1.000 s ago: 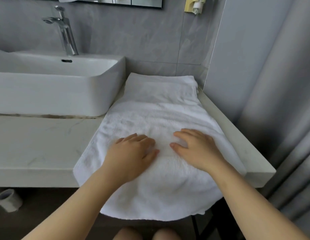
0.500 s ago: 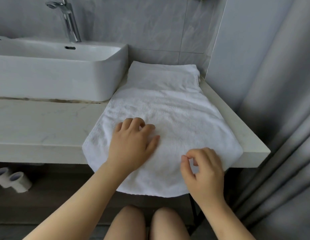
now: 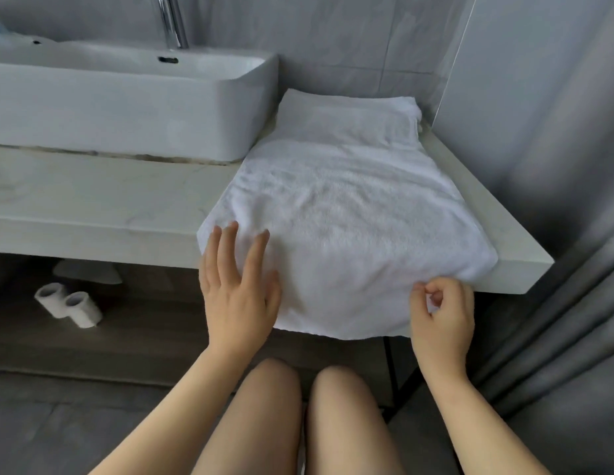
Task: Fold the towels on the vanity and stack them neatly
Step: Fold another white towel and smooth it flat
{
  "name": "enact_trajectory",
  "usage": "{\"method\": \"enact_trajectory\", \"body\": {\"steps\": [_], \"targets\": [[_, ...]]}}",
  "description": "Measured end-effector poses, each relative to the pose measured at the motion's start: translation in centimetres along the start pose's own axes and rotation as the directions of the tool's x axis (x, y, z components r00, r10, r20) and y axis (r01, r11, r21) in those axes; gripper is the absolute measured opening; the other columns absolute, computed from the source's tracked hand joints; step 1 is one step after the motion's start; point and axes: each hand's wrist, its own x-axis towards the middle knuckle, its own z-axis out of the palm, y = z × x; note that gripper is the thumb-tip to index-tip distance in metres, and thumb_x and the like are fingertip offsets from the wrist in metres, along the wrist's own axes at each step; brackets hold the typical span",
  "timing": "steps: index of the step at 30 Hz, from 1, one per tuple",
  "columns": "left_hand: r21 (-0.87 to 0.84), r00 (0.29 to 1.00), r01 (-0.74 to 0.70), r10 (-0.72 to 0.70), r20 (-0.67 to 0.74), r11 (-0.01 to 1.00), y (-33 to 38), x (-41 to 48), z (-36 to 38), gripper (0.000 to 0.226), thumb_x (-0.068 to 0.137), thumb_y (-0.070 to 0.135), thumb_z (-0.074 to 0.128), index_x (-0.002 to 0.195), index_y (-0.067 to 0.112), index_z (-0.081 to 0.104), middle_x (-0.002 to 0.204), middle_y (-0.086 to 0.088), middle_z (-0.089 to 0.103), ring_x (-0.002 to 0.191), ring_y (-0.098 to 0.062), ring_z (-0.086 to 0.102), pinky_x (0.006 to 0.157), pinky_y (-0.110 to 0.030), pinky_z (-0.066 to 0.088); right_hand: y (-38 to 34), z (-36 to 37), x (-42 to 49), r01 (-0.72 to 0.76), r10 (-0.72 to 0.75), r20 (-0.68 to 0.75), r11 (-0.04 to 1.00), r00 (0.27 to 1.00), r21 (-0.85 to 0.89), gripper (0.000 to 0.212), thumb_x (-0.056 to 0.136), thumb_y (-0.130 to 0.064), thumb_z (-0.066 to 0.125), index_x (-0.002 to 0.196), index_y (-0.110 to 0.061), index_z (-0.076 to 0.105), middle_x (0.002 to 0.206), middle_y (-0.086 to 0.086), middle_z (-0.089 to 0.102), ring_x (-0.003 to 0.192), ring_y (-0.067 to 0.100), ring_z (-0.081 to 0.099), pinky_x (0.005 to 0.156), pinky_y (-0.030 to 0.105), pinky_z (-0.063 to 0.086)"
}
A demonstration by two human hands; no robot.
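Note:
A white towel [image 3: 346,214] lies spread on the pale vanity top [image 3: 93,204], its near part hanging over the front edge. A second white towel [image 3: 346,114], folded, lies behind it against the wall. My left hand [image 3: 238,289] rests flat with fingers apart on the hanging left part of the front towel. My right hand [image 3: 441,310] pinches the towel's near right edge between thumb and fingers, just below the counter's front edge.
A white basin [image 3: 127,108] with a chrome tap [image 3: 172,22] stands left of the towels. Two paper rolls [image 3: 69,305] lie on the floor under the counter. A grey curtain [image 3: 573,269] hangs at the right. My knees are below the towel.
Both hands have slid from the towel's middle toward its near hanging edge. My right hand has closed on the right edge. The view has tilted down.

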Motion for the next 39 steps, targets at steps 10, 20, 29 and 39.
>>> {"method": "enact_trajectory", "body": {"steps": [10, 20, 29, 39], "targets": [[-0.381, 0.770, 0.627, -0.615, 0.169, 0.680, -0.7, -1.0, -1.1, 0.101, 0.072, 0.028, 0.080, 0.147, 0.013, 0.014, 0.148, -0.013, 0.019, 0.136, -0.025, 0.022, 0.111, -0.040, 0.027, 0.8, -1.8, 0.3, -0.382, 0.388, -0.025, 0.916, 0.921, 0.121, 0.049, 0.077, -0.024, 0.074, 0.113, -0.010, 0.044, 0.111, -0.003, 0.044, 0.100, 0.012, 0.047, 0.084, 0.032, 0.044], [-0.489, 0.537, 0.809, -0.750, 0.387, 0.327, -0.9, 0.3, -1.6, 0.065, 0.068, 0.023, 0.082, 0.112, 0.021, 0.034, 0.116, -0.002, 0.034, 0.103, -0.022, 0.049, 0.080, -0.031, 0.044, -0.4, -2.7, -0.3, -0.521, 0.495, 0.168, 0.828, 0.853, 0.208, 0.052, 0.080, -0.027, 0.072, 0.120, -0.013, 0.041, 0.102, -0.005, 0.053, 0.094, 0.017, 0.054, 0.076, 0.032, 0.042], [-0.330, 0.419, 0.906, -0.682, 0.599, 0.266, -1.8, 0.3, -2.2, 0.054, 0.070, 0.033, 0.081, 0.109, 0.009, 0.050, 0.123, 0.003, 0.036, 0.104, -0.024, 0.050, 0.092, -0.038, 0.046, -0.5, -3.1, -2.3, -0.616, 0.521, 0.372, 0.760, 0.768, 0.206, 0.035, 0.080, -0.019, 0.070, 0.107, -0.023, 0.047, 0.097, -0.012, 0.057, 0.090, 0.012, 0.056, 0.081, 0.033, 0.045], [-0.308, 0.407, 0.911, -0.487, 0.772, 0.273, -1.6, -0.2, -5.8, 0.030, 0.078, 0.014, 0.071, 0.104, 0.019, 0.056, 0.103, -0.004, 0.063, 0.099, -0.024, 0.058, 0.078, -0.033, 0.046, -2.1, -5.3, -3.2, -0.668, 0.524, 0.529, 0.736, 0.667, 0.114, 0.011, 0.083, -0.010, 0.061, 0.087, -0.020, 0.059, 0.093, -0.001, 0.064, 0.086, 0.013, 0.059, 0.071, 0.031, 0.046]]}}
